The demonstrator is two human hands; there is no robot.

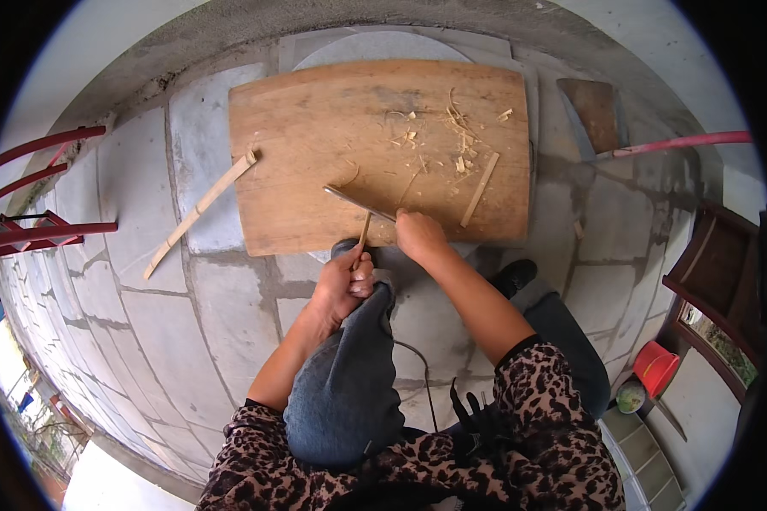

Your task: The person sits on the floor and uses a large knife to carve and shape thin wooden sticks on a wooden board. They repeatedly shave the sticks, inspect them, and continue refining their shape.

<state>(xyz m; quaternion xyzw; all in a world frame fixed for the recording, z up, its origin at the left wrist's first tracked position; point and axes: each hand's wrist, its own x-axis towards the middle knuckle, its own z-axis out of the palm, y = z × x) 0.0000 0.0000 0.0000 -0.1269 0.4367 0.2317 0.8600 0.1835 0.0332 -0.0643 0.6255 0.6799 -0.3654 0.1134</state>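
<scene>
Currently I'm watching the left hand [347, 284] clasping a thin strip [365, 232], long axis pointing forward over the near edge of the wooden board [307, 128]; rightward, the right hand [419, 234] is gripping a knife [358, 203], blade crossing the strip's far end.

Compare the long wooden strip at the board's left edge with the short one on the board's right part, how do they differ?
Length: the long strip looks clearly longer than the short strip.
Support: the short strip lies wholly on the board, while most of the long strip extends past its left edge, over the paving.

Shared: both are pale, narrow and slant up to the right.
</scene>
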